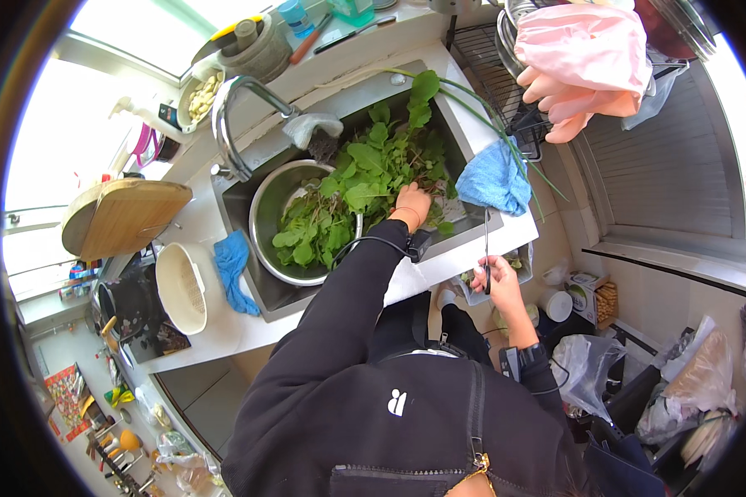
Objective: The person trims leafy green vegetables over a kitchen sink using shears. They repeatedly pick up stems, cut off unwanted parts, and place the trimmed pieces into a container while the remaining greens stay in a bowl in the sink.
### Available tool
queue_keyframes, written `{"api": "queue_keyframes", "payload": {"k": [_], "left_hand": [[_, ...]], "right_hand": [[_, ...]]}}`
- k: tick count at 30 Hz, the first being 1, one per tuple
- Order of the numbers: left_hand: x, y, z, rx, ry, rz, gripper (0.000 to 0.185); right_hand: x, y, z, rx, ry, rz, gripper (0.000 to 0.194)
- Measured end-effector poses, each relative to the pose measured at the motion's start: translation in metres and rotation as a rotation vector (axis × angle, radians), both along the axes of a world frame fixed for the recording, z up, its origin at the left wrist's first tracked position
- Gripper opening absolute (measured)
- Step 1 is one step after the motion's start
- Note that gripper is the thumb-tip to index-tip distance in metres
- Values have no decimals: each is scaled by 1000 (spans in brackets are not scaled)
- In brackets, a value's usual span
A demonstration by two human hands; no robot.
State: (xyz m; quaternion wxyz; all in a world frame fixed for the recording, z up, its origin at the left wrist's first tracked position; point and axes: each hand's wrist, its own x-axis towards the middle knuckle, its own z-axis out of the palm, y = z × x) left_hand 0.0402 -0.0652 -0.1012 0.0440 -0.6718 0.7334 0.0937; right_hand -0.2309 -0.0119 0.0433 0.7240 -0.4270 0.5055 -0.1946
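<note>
My left hand (412,205) reaches into the sink among leafy greens (373,161); its fingertips are partly hidden by the leaves, so whether it grips any is unclear. Scissors (487,248) with dark handles are held in my right hand (500,279), blades pointing up over the counter's front edge. In the sink's left part a steel bowl (258,230) holds more greens (311,230). A bin (525,264) with leaf scraps stands below the counter, beside my right hand.
A chrome faucet (224,124) with a cloth on its spout arches over the sink. Blue cloths lie on the counter at the left (231,270) and right (496,177). A white plastic basin (177,289) stands farther left. Pink rubber gloves (581,62) hang at the upper right.
</note>
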Motion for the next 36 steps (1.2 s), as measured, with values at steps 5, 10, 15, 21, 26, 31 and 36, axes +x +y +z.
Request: {"api": "queue_keyframes", "payload": {"k": [5,10,15,21,26,31,36], "left_hand": [[-2,-2,-13,-130,-179,-16,18],[-4,-7,28,-181,-83,-8,13],[6,-5,83,-206,220,107,14],[17,-3,143,-179,508,281,12],[27,-9,166,-179,995,317,43],[23,-6,179,-81,1567,400,32],[9,2,200,-106,1759,485,29]], "right_hand": [[-11,12,5,11,49,-31,29],[-15,10,11,12,49,-7,30],[-13,-1,12,-14,-41,6,32],[-19,-13,24,-39,-59,83,34],[-25,-19,34,-69,-69,129,37],[-33,-28,37,-141,-63,174,37],[-38,-30,35,-165,-88,181,39]]}}
